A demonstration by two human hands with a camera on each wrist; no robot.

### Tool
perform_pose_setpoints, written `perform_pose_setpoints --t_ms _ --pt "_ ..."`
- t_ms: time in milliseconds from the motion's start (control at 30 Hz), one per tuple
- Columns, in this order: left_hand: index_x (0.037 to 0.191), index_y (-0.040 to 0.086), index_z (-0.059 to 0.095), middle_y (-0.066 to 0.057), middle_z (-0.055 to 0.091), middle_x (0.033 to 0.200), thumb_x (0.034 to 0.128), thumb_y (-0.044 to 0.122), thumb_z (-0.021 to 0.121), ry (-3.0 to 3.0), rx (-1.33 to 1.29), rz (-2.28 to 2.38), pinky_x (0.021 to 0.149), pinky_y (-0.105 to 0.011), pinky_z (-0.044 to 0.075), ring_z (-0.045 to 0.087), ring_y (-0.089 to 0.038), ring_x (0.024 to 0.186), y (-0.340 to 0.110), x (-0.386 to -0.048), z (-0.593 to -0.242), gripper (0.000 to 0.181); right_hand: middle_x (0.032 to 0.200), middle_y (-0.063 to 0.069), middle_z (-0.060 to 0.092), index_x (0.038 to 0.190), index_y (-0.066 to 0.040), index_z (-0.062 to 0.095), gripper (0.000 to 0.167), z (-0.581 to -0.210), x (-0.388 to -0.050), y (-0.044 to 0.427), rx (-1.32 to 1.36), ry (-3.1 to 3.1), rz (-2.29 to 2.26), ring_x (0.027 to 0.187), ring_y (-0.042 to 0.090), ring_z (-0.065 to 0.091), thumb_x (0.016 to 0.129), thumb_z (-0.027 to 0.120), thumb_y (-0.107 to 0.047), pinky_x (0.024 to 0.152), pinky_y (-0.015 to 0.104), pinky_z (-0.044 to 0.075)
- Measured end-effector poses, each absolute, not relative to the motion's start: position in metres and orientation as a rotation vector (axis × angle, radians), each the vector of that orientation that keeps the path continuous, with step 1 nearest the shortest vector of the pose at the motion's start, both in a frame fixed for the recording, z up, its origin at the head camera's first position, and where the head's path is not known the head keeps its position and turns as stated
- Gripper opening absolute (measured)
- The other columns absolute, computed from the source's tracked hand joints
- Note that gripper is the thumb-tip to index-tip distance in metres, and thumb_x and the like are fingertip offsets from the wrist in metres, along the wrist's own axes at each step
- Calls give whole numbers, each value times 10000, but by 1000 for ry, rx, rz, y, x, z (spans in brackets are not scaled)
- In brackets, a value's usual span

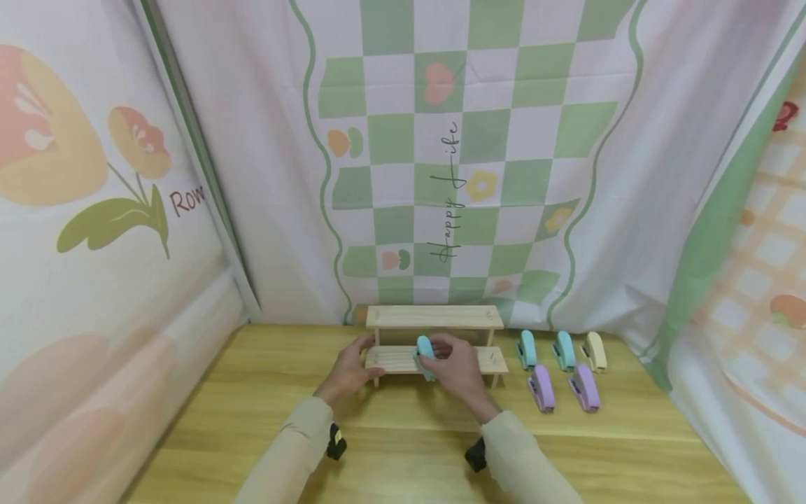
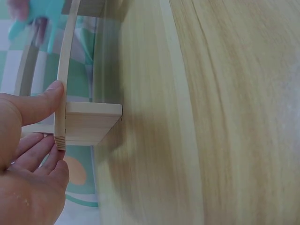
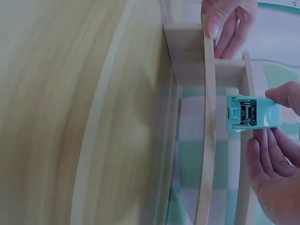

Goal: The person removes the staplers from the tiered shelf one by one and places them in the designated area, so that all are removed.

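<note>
A small two-tier wooden shelf point(image 1: 434, 317) stands on the table against the curtain. Its lower board's left end is pinched by my left hand point(image 1: 349, 369), thumb on top and fingers underneath, as the left wrist view point(image 2: 35, 154) shows. My right hand point(image 1: 458, 371) holds a teal stapler point(image 1: 425, 350) between thumb and fingers, over the middle of the lower board. In the right wrist view the stapler point(image 3: 253, 113) appears slightly apart from the board's edge point(image 3: 208, 126). Only a blurred part of this stapler point(image 2: 44, 16) shows in the left wrist view.
Right of the shelf, two teal staplers point(image 1: 527, 350) point(image 1: 564, 351) and a cream stapler point(image 1: 594, 351) stand in a back row. Two purple staplers point(image 1: 541, 389) point(image 1: 584, 388) stand in front of them. Printed curtains point(image 1: 277, 210) enclose the wooden table point(image 1: 403, 455).
</note>
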State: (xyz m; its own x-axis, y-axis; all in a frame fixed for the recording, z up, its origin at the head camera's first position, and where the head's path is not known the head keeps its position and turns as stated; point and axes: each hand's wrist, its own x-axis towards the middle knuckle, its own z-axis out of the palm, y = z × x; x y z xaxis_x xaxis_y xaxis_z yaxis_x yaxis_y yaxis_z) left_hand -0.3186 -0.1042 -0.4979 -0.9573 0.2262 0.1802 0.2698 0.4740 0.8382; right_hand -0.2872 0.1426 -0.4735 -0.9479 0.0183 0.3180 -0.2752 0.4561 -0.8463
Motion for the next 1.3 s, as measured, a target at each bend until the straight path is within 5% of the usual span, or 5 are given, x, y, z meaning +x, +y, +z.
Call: perform_pose_setpoints --t_ms 167,533,700,867,1300 --pt "1487 -27 507 -276 549 1533 870 22 835 -2656 -450 -1559 1270 -628 346 462 -468 1479 -105 -317 -498 701 1091 124 789 1214 -42 751 388 -470 -273 180 194 -2450 1464 1004 256 751 860 875 -137 900 348 661" --pt "1476 -14 515 -278 544 1535 879 38 834 -2660 -482 -1546 1263 -630 357 468 -471 1472 -104 -315 -495 678 1137 184 779 1278 8 699 492 -463 -240 290 115 -2499 1155 987 237 758 876 877 -213 829 97 576" --pt "1475 -13 519 -270 556 1525 871 39 839 -2644 -481 -1567 1266 -623 356 479 -465 1464 -102 -316 -494 685 1204 267 745 1320 39 656 561 -456 -227 344 25 -2551 1081 914 -3 696 899 859 -272 773 46 534" --pt "1478 -13 518 -266 555 1529 869 46 843 -2650 -481 -1550 1266 -621 358 479 -464 1465 -103 -317 -496 692 1232 328 718 1330 69 642 608 -453 -222 397 -73 -2558 1020 811 -237 519 914 843 -327 688 47 529" --pt "1464 -19 522 -279 555 1523 867 37 841 -2639 -489 -1546 1263 -621 364 478 -473 1464 -104 -319 -498 679 1241 315 722 1354 66 622 671 -472 -225 469 -284 -2662 924 727 -198 509 940 796 -432 652 199 572"
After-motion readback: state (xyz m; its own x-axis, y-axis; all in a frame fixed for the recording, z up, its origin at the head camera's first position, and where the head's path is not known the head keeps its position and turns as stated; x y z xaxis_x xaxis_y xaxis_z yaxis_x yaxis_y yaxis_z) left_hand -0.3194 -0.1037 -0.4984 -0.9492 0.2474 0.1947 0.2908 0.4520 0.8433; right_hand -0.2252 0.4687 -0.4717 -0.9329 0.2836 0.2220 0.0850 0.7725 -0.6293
